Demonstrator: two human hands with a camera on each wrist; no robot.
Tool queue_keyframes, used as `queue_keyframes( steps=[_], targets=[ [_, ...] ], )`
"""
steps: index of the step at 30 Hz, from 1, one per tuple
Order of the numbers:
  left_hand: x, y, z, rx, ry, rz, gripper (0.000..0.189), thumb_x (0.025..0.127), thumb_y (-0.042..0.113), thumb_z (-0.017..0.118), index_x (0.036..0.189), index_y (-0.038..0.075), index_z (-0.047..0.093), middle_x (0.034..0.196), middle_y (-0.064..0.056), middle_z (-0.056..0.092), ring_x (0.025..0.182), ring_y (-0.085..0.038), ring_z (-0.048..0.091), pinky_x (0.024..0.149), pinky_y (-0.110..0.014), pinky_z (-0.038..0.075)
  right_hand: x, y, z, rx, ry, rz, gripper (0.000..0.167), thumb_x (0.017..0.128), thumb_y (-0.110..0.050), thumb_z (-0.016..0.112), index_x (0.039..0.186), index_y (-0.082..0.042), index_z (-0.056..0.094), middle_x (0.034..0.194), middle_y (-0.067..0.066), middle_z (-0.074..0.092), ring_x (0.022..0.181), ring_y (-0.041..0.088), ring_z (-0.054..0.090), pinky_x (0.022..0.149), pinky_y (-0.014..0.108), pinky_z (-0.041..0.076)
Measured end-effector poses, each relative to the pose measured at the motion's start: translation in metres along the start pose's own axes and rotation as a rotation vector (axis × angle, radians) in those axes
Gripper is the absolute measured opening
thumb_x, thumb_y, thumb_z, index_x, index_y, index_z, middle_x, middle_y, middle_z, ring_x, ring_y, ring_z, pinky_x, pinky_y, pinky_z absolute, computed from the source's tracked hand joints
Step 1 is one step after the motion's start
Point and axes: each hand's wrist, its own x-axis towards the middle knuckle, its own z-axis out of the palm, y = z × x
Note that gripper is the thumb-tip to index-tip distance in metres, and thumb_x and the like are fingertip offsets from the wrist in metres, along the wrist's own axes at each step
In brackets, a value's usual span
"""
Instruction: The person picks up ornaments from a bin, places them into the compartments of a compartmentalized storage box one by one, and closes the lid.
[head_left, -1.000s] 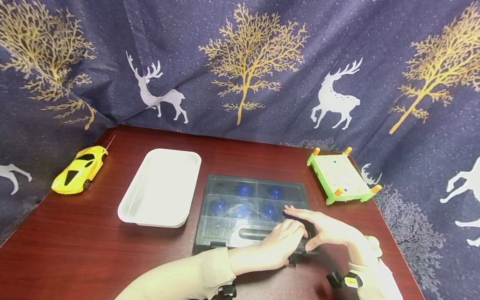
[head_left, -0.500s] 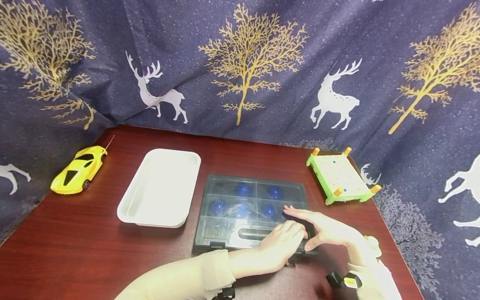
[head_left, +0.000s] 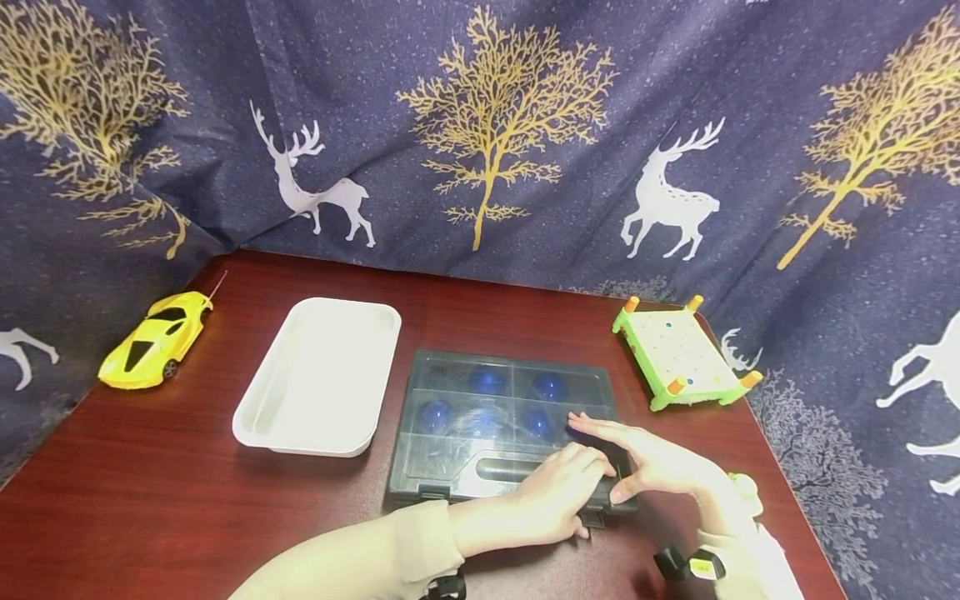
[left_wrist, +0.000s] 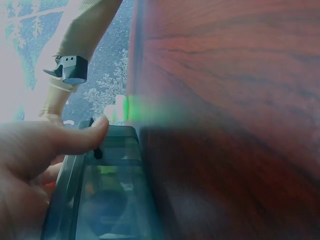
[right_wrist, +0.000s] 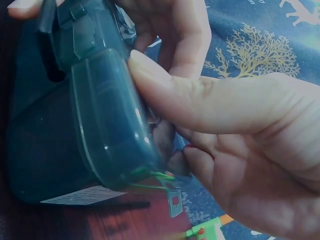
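A dark translucent plastic storage case [head_left: 450, 446] lies on the table, lid down, with several blue balls [head_left: 550, 385] showing through it. My left hand [head_left: 551, 498] bends its fingers over the lid beside the carry handle. Its thumb [left_wrist: 82, 140] reaches down the front side to a black latch [left_wrist: 97, 150], which sticks out from the case in the right wrist view. My right hand [head_left: 663, 462] rests on the case's right front corner, fingers stretched over the lid and thumb [right_wrist: 170, 97] against the edge.
Left of the case stands a white plastic tray [head_left: 250, 429]. A yellow toy car [head_left: 153, 342] sits at the far left of the brown table [head_left: 150, 500]. To the right, a green toy table [head_left: 678, 354] has orange pegs pointing up. A patterned cloth [head_left: 555, 167] hangs behind.
My left thumb has moved down and out from the case's front, and the latch beside it now swings further outward. My right hand and the case have stayed put.
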Motion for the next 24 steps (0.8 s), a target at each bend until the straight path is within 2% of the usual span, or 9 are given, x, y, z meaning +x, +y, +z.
queue_keyframes(
  steps=[7, 11, 17, 24],
  targets=[
    [-0.0026, -0.0031, -0.0043, -0.085, 0.016, 0.008, 0.067, 0.068, 0.039, 0.087, 0.124, 0.013, 0.060, 0.126, 0.005, 0.060, 0.122, -0.010, 0.051, 0.109, -0.020, 0.036, -0.0023, 0.0045, 0.0001, -0.033, 0.007, -0.018, 0.093, 0.074, -0.027, 0.082, 0.151, -0.004, 0.034, 0.156, 0.012, 0.036, 0.144, 0.000, 0.027, 0.113, 0.017, 0.024],
    [-0.0047, -0.0042, -0.0043, -0.083, 0.034, 0.003, 0.059, 0.069, 0.036, 0.087, 0.120, 0.014, 0.066, 0.125, 0.006, 0.063, 0.119, -0.010, 0.054, 0.106, -0.019, 0.039, -0.0010, 0.0022, -0.0001, -0.031, 0.004, 0.003, 0.093, 0.075, -0.030, 0.082, 0.151, -0.005, 0.035, 0.156, 0.013, 0.036, 0.144, 0.001, 0.027, 0.113, 0.018, 0.024],
    [-0.0048, -0.0051, -0.0048, -0.139, 0.045, -0.027, 0.049, 0.069, 0.030, 0.086, 0.113, 0.015, 0.072, 0.126, 0.006, 0.067, 0.116, -0.011, 0.057, 0.102, -0.019, 0.043, -0.0003, 0.0022, -0.0002, -0.023, -0.003, 0.006, 0.092, 0.074, -0.026, 0.082, 0.150, -0.005, 0.035, 0.156, 0.013, 0.036, 0.144, 0.001, 0.027, 0.113, 0.018, 0.024],
    [-0.0008, -0.0046, -0.0081, -0.181, 0.039, -0.057, 0.044, 0.069, 0.026, 0.085, 0.111, 0.015, 0.074, 0.122, 0.007, 0.069, 0.117, -0.009, 0.059, 0.103, -0.018, 0.041, -0.0006, 0.0012, -0.0002, -0.006, -0.002, 0.035, 0.093, 0.072, -0.023, 0.083, 0.150, -0.007, 0.036, 0.156, 0.013, 0.036, 0.144, 0.000, 0.026, 0.113, 0.019, 0.024]
  ],
)
